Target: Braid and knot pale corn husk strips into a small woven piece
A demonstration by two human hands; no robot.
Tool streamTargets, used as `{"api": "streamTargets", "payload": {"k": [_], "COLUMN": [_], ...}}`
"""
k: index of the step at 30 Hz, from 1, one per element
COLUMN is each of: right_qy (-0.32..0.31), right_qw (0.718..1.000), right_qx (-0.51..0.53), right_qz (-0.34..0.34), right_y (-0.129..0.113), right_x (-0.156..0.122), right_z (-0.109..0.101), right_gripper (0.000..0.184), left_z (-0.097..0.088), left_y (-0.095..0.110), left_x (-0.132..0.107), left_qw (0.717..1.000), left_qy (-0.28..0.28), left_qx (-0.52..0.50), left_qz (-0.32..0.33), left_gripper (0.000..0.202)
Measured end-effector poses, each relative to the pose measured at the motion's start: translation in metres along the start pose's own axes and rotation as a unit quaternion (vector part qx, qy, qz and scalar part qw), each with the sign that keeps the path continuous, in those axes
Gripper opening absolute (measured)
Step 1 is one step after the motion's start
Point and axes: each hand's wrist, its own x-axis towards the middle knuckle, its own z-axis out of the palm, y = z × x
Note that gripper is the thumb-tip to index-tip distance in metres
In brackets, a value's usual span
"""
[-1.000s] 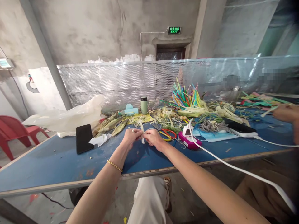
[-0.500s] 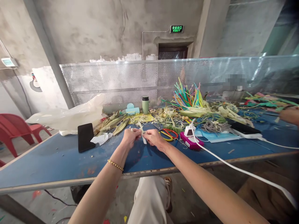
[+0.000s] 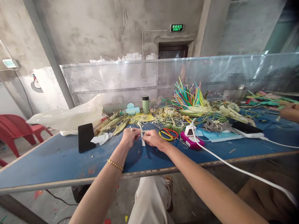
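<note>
My left hand (image 3: 130, 137) and my right hand (image 3: 153, 138) meet above the blue table (image 3: 46, 161), both pinched on a pale strip of corn husk (image 3: 142, 134) that hangs between them. The strip runs from the fingertips up toward a heap of husks (image 3: 114, 122). A gold bead bracelet (image 3: 114, 165) sits on my left wrist. Scissors with red and yellow handles (image 3: 167, 133) lie just right of my right hand.
A black phone (image 3: 84, 137) and crumpled paper (image 3: 101, 138) lie left of my hands. A pink device (image 3: 192, 140) with a white cable (image 3: 233, 169), coloured strips (image 3: 188, 95), a green flask (image 3: 145, 104) and a plastic bag (image 3: 70, 115) crowd the back. Another person's hand (image 3: 289, 112) works at far right.
My hands stayed together on the husk strip, shifting it slightly. The view tilted a little. The other person's hand at the right moved back and lower.
</note>
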Motion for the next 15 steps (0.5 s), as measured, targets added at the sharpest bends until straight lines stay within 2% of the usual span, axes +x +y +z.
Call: {"api": "streamTargets", "payload": {"k": [7, 15], "right_qy": [0.032, 0.024], "right_qw": [0.999, 0.998], "right_qx": [0.010, -0.035], "right_qz": [-0.024, -0.036], "right_y": [0.0041, 0.0054], "right_x": [0.0017, 0.0010], "right_z": [0.0001, -0.0006], "right_gripper": [0.033, 0.028], "left_z": [0.0004, -0.0006], "left_y": [-0.0023, -0.0022], "left_x": [-0.0009, -0.0007], "left_qw": [0.999, 0.999], "left_qy": [-0.037, -0.018], "left_qx": [-0.017, -0.017], "left_qz": [-0.008, -0.040], "left_gripper": [0.035, 0.032]}}
